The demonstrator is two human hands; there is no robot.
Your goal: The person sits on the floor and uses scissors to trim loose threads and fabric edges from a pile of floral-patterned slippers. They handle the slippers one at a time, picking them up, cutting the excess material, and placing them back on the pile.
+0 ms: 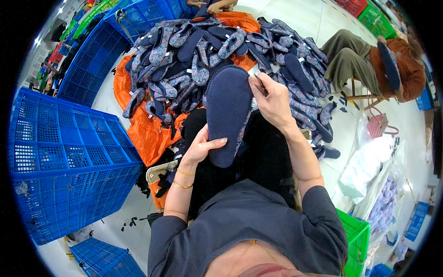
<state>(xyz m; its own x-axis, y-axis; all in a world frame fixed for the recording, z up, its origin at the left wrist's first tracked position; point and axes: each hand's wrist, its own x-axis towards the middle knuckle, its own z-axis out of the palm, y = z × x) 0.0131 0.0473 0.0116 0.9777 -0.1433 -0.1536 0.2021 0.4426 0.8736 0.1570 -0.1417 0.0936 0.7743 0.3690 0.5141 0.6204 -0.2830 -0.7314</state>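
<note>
A navy slipper (227, 120) is held up in front of me, its plain dark sole facing me and a strip of floral upper showing along its right edge. My left hand (203, 147) grips its lower left side, thumb lying across the sole. At the upper right edge, my right hand (273, 99) is closed in a pinch; something small and dark shows between thumb and fingers, too little to name. Just beyond lies a big heap of floral slippers (200, 69), many with dark soles up, partly on an orange sheet (152, 143).
Tall blue crates (69, 157) stand at my left, with more blue crates behind. A green crate (355, 237) is at my right side. Another person (369, 64) sits at the right with a slipper; a second person's hands (213, 5) show beyond the heap. Dark scraps lie on the floor.
</note>
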